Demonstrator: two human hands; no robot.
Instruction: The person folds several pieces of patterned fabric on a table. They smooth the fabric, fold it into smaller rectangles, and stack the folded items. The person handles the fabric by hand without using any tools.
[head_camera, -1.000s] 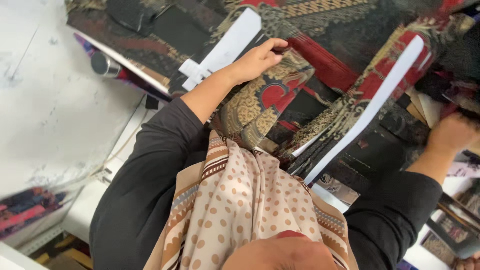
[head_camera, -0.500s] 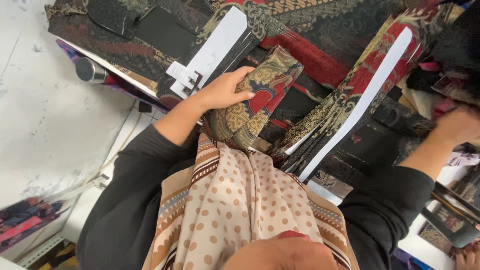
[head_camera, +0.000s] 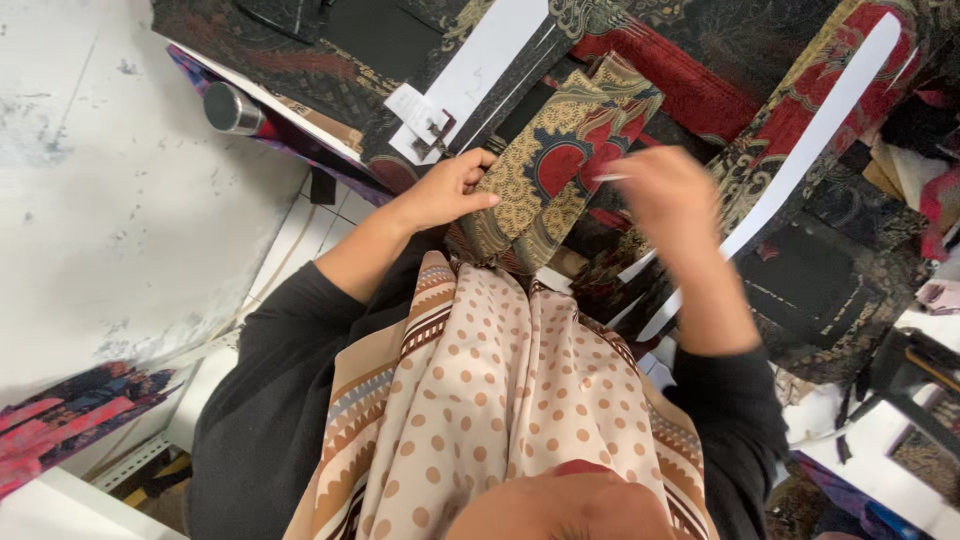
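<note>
1. While your left hand pinches the folded batik cloth piece at its near edge, it lies over the dark patterned fabric pile.
2. Your right hand is blurred just beside the piece; I cannot tell its grip.

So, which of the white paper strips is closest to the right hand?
The long white strip running diagonally over the red patterned cloth, just beside the blurred right hand. The other white strip, at the top centre, lies nearer the left hand.
</note>
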